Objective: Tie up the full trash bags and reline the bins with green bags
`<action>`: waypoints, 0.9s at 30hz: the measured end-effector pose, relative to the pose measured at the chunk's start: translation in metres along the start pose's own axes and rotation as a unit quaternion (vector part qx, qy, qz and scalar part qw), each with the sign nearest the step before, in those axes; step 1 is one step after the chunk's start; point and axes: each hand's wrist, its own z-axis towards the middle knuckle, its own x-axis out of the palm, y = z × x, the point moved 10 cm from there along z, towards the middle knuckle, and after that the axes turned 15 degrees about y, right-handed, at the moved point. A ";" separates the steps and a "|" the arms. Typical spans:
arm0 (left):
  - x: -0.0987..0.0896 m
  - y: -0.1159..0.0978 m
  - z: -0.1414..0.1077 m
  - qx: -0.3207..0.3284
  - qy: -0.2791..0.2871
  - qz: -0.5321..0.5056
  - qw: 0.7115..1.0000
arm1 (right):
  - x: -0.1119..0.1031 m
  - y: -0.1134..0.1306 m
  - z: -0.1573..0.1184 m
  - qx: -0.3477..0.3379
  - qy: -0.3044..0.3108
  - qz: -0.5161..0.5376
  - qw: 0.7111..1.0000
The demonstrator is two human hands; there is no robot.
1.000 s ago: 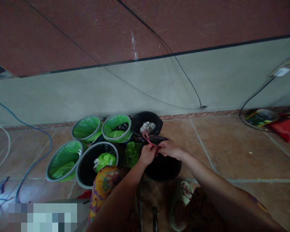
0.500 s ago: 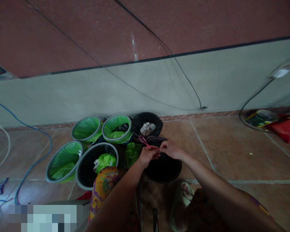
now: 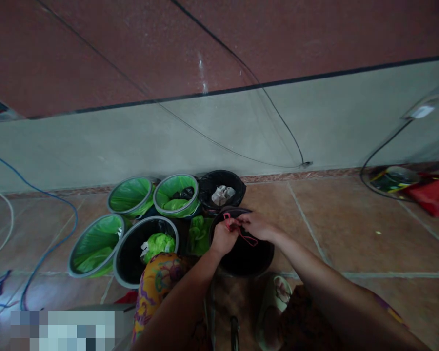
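Left hand (image 3: 225, 237) and right hand (image 3: 256, 225): fingers pinching pink string (image 3: 248, 238); dark bin (image 3: 246, 258) beneath fingers; black-lined bin (image 3: 237, 196) beyond them.

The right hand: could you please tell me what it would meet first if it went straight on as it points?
The right hand would probably meet the left hand and its pink string first; depth is unclear.

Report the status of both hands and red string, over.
Left hand pinching red string. Right hand close, grip unclear. String over dark bin; grey-rimmed bins crowd its left.
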 end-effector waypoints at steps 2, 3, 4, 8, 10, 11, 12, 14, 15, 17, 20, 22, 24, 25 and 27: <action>-0.002 -0.004 -0.002 0.016 -0.018 0.013 1.000 | 0.009 0.000 0.004 -0.013 0.014 0.038 0.999; -0.004 -0.005 -0.004 0.019 -0.029 0.030 0.999 | 0.012 0.000 0.005 -0.010 0.018 0.057 0.998; -0.006 -0.007 -0.005 0.020 -0.041 0.052 0.998 | 0.015 -0.002 0.006 -0.002 0.019 0.075 0.997; -0.010 -0.012 -0.012 0.024 -0.084 0.130 0.988 | 0.022 -0.006 0.004 0.030 0.030 0.146 0.988; -0.012 -0.010 -0.013 0.014 -0.099 0.148 0.984 | 0.025 -0.008 0.004 0.043 0.042 0.178 0.982; -0.012 -0.008 -0.014 0.008 -0.101 0.153 0.983 | 0.027 -0.010 0.004 0.049 0.049 0.191 0.979; -0.011 -0.007 -0.013 0.004 -0.099 0.155 0.983 | 0.028 -0.011 0.003 0.055 0.053 0.203 0.976; -0.010 -0.005 -0.012 0.001 -0.090 0.152 0.984 | 0.028 -0.014 0.002 0.064 0.052 0.218 0.972; -0.009 -0.004 -0.011 0.000 -0.085 0.149 0.985 | 0.028 -0.014 0.001 0.067 0.050 0.221 0.972; -0.009 -0.003 -0.011 -0.003 -0.077 0.141 0.987 | 0.026 -0.014 -0.001 0.080 0.045 0.206 0.974; -0.005 -0.003 -0.009 -0.008 -0.054 0.135 0.989 | 0.019 -0.010 -0.004 0.100 0.028 0.092 0.990; -0.002 -0.002 -0.008 -0.018 -0.038 0.139 0.989 | 0.012 0.001 -0.005 0.091 0.003 -0.042 0.995; -0.001 0.001 -0.008 -0.042 -0.031 0.156 0.986 | 0.012 0.011 -0.003 0.070 -0.002 -0.163 0.984; -0.002 0.003 -0.009 -0.059 -0.030 0.173 0.983 | 0.014 0.012 -0.003 0.066 0.002 -0.201 0.977; -0.004 0.004 -0.011 -0.086 -0.030 0.221 0.971 | 0.017 0.008 -0.002 0.079 0.012 -0.238 0.968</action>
